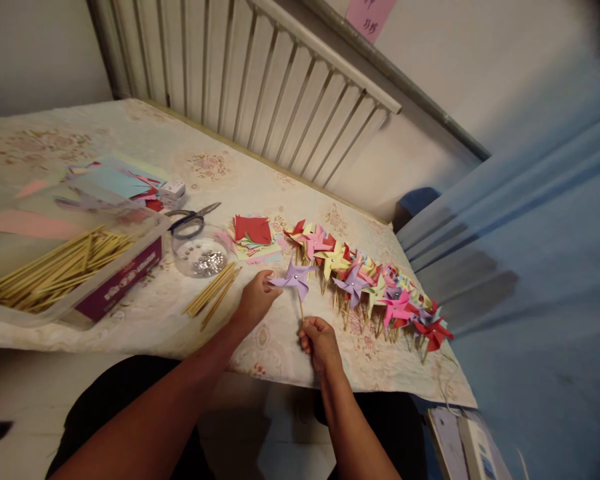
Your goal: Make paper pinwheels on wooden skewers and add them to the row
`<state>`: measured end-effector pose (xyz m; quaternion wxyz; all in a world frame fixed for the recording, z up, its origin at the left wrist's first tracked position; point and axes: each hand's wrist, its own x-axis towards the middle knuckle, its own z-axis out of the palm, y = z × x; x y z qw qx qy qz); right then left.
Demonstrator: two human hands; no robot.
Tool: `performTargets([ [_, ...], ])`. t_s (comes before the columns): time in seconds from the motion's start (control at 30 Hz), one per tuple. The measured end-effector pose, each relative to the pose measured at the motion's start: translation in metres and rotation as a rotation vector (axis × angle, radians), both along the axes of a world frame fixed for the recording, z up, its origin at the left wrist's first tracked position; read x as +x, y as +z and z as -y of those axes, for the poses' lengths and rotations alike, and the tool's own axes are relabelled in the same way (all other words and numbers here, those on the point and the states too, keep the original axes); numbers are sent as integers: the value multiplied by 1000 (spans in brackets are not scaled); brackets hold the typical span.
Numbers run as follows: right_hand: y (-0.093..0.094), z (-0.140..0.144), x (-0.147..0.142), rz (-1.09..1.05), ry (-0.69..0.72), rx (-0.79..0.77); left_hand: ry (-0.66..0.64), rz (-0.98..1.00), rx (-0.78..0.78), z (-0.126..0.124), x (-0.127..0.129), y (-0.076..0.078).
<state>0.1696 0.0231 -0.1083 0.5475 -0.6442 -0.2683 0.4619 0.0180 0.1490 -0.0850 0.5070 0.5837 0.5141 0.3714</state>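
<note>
Lettering on the maroon box (123,280) beside the left hand (255,300) is unreadable.

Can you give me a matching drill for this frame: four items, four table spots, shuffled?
Items:
1. purple pinwheel
2. scissors
3. bamboo sticks
4. pins

Spots:
A. in the round clear dish
B. piled in the clear tray at the table's left end
C. between the left hand and the right hand, stick pinched in the right hand
D. flat on the tablecloth behind the round dish, near the small white box

Pairs: 1-C, 2-D, 3-B, 4-A
</note>
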Motion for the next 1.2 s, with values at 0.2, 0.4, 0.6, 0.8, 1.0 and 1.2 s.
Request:
performTargets([
  [0.2,0,0,0,5,-6,-4,-12,-11,-10,2,-7,-3],
  [0.4,1,0,-2,-5,-21,-7,-27,-73,48,5,-12,-11],
  [0.6,1,0,-2,8,-22,-17,-24,-393,398,15,-24,-11],
  [0.8,0,1,-2,20,-24,-10,13,-708,546,20,-52,-1],
  [1.0,0,1,-2,22,-9,-2,98,-957,475,22,-82,6],
  [1.2,2,1,-3,19,-20,11,81,-1054,403,19,-93,3],
])
